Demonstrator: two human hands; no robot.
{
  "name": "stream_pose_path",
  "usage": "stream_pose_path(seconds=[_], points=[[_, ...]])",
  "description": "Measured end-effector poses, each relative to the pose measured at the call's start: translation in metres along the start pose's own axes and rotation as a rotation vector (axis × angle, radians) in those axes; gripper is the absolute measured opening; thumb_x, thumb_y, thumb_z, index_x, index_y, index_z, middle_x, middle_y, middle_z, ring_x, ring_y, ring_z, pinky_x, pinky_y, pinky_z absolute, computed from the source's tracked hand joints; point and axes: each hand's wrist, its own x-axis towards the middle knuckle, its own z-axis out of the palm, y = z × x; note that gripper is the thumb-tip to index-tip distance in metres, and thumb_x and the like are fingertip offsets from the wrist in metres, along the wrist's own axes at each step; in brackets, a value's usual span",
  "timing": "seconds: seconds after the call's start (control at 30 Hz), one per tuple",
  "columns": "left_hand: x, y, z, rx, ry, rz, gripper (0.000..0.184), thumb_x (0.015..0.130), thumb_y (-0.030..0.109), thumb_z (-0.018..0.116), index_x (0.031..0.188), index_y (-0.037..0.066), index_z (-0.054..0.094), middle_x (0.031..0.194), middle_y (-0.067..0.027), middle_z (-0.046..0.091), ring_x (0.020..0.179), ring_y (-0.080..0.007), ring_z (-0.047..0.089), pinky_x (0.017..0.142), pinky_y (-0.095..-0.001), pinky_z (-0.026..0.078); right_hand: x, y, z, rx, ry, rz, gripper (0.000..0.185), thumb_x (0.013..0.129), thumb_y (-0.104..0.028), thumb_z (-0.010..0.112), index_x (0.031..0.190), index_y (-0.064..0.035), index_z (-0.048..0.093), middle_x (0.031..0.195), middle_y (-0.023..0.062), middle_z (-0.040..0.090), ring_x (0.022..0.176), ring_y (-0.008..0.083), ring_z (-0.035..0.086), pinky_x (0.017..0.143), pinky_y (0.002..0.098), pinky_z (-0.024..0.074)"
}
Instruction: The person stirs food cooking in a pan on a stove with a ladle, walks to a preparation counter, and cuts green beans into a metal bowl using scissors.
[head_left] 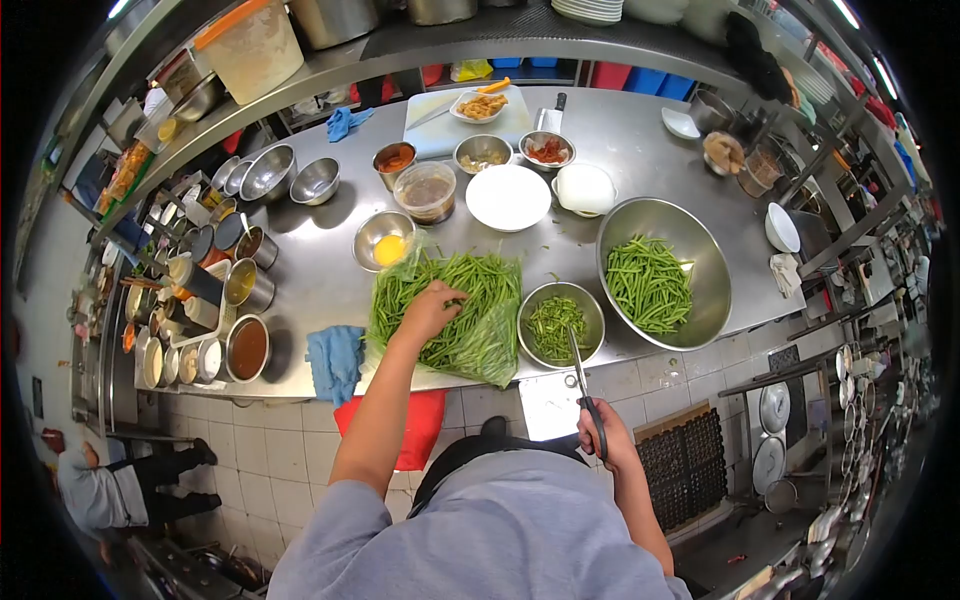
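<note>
My left hand [432, 312] is over a heap of long green beans [470, 275], its fingers closed on a few of them. The heap lies on a clear plastic bag [485, 355] near the table's front edge. In my right hand [612, 440] is a pair of scissors [584, 390] with black handles. Their blades point away from me, with the tips over a small steel bowl [526, 350] of short green cut pieces [552, 325]. To its right, a large steel bowl [710, 265] holds trimmed green beans [645, 285].
A blue cloth [336, 358] lies left of the bag. Behind it are a bowl with yellow egg [388, 250], a lidded tub [425, 190], a white plate [508, 197] and a cleaver [552, 118]. Sauce pots [247, 348] crowd the left end. Another person [110, 487] is at far left.
</note>
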Motion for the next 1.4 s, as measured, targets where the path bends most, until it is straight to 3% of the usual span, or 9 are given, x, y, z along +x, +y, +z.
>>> stream_pose_path(seconds=[0.3,0.47,0.67,0.8,0.9,0.97,1.07,1.2,1.4], points=[[0.012,0.064,-0.016,-0.196,0.194,-0.005,0.026,0.086,0.024,0.070,0.099,0.001,0.070,0.088,-0.0126,0.071,0.076,-0.0270,0.065,0.072,-0.0349,0.051,-0.007,-0.002,0.003,-0.174,-0.001,-0.045,0.048,0.089,-0.021,0.069,0.127,-0.0025,0.046,0.072,-0.0014,0.051,0.057,0.0065,0.048,0.049,0.0228,0.0397],[0.005,0.109,0.020,-0.343,-0.143,-0.071,0.025,0.084,0.022,0.071,0.099,0.001,0.070,0.083,-0.0120,0.071,0.070,-0.0194,0.064,0.067,-0.0329,0.050,-0.002,-0.001,0.011,-0.339,-0.059,-0.204,0.059,0.086,-0.023,0.073,0.132,-0.0023,0.042,0.089,0.0002,0.051,0.079,0.0098,0.048,0.071,0.0262,0.0427],[-0.014,0.132,0.071,-0.442,-0.408,-0.027,0.022,0.084,0.020,0.073,0.094,0.000,0.071,0.083,-0.0067,0.070,0.073,-0.0124,0.062,0.067,-0.0280,0.048,0.003,-0.008,0.011,-0.279,0.052,-0.142,0.053,0.088,-0.023,0.072,0.128,-0.0001,0.045,0.080,-0.0017,0.050,0.072,0.0078,0.047,0.063,0.0248,0.0407],[-0.014,0.125,0.086,-0.311,-0.303,0.154,0.022,0.084,0.021,0.073,0.092,0.000,0.071,0.081,-0.0055,0.069,0.071,-0.0148,0.061,0.070,-0.0293,0.049,-0.003,-0.014,0.008,-0.158,0.038,0.005,0.046,0.089,-0.023,0.070,0.124,-0.0004,0.049,0.066,-0.0024,0.048,0.055,0.0071,0.045,0.049,0.0237,0.0363],[-0.011,0.116,0.088,-0.517,-0.397,0.013,0.023,0.086,0.023,0.072,0.092,0.002,0.069,0.081,-0.0040,0.066,0.063,-0.0136,0.057,0.061,-0.0282,0.047,0.001,-0.003,-0.001,-0.133,-0.002,-0.001,0.038,0.092,-0.022,0.066,0.119,-0.0018,0.046,0.067,-0.0001,0.049,0.053,0.0073,0.046,0.042,0.0233,0.0337],[-0.010,0.123,0.072,-0.774,-0.425,-0.376,0.021,0.092,0.023,0.065,0.099,0.004,0.065,0.082,-0.0026,0.062,0.055,-0.0091,0.050,0.049,-0.0236,0.040,0.001,0.004,-0.004,-0.124,-0.003,-0.012,0.040,0.093,-0.023,0.065,0.121,-0.0023,0.046,0.069,0.0002,0.050,0.055,0.0079,0.047,0.042,0.0229,0.0339],[-0.011,0.116,0.067,-1.205,-0.249,-0.447,0.021,0.096,0.024,0.060,0.105,0.006,0.061,0.088,-0.0017,0.063,0.051,-0.0051,0.044,0.042,-0.0205,0.031,-0.012,-0.009,0.002,-0.131,-0.031,-0.004,0.044,0.094,-0.026,0.062,0.127,-0.0032,0.044,0.074,0.0014,0.052,0.059,0.0096,0.050,0.046,0.0227,0.0371],[-0.014,0.125,0.064,-1.271,-0.130,-0.483,0.018,0.099,0.020,0.054,0.109,0.005,0.058,0.086,-0.0024,0.062,0.052,-0.0037,0.044,0.041,-0.0176,0.030,-0.007,0.000,0.008,-0.120,-0.133,-0.070,0.059,0.092,-0.033,0.061,0.137,-0.0028,0.038,0.079,0.0034,0.052,0.071,0.0134,0.052,0.062,0.0261,0.0428],[-0.029,0.135,0.091,-1.290,-0.185,-0.458,0.020,0.098,0.024,0.058,0.103,0.005,0.060,0.083,-0.0012,0.062,0.051,-0.0040,0.044,0.041,-0.0197,0.029,0.006,-0.006,0.018,-0.108,-0.101,-0.106,0.052,0.093,-0.029,0.061,0.133,-0.0027,0.042,0.076,0.0020,0.051,0.065,0.0109,0.049,0.059,0.0257,0.0428]])
